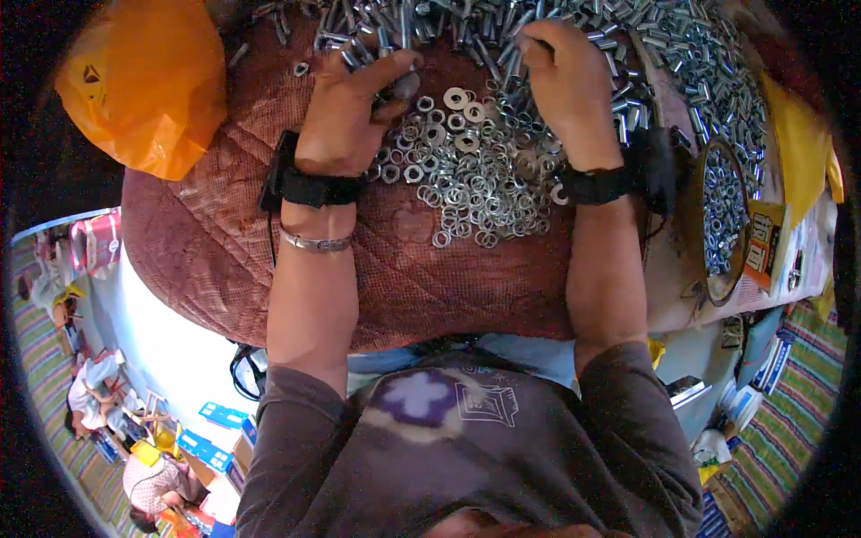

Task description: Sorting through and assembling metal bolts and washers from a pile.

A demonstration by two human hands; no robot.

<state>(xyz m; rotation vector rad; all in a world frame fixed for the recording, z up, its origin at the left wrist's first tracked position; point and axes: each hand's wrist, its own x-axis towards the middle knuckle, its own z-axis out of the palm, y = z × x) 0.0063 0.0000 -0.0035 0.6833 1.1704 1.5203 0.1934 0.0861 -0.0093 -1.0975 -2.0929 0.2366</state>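
Observation:
My left hand point(345, 112) is curled at the edge of a heap of metal bolts point(448, 22), its fingers wrapped round bolts. One bolt point(406, 25) stands upright at its fingertips, and a round flat washer point(407, 85) shows by the thumb. To the right, my right hand point(574, 85) has its thumb and fingers drawn together over the bolts; what they pinch is hidden. Between and below the hands lies a pile of spring washers point(489, 202), with hex nuts point(413, 173) and flat washers point(456, 98) along its upper left side.
A dark red quilted cloth point(430, 296) covers the work surface. An orange plastic bag point(148, 90) sits at the left. Right of my arm are a round tray point(706, 287) of nuts, more metal sleeves point(717, 99) and a small box point(765, 242). Other people point(161, 484) sit at lower left.

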